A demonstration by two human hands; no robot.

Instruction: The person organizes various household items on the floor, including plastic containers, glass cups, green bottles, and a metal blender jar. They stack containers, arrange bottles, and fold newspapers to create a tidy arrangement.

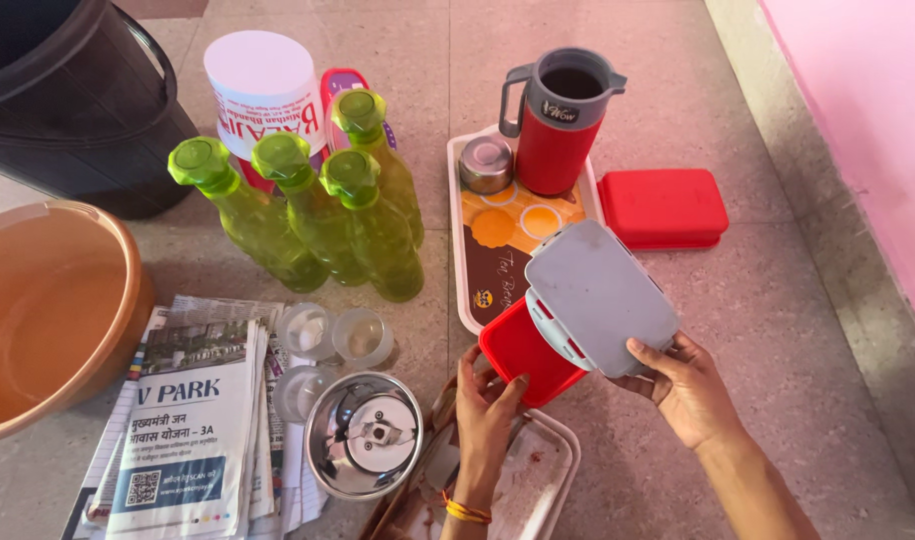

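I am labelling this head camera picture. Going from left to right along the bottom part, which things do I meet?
Orange basin → newspapers → steel bowl with a blade → left hand → red box → grey lid → right hand.

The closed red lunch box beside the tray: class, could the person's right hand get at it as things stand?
Probably not at once. The right hand holds the grey lid, so it is occupied. The floor between it and the closed red lunch box looks open, though, so once the lid is set down the path seems free.
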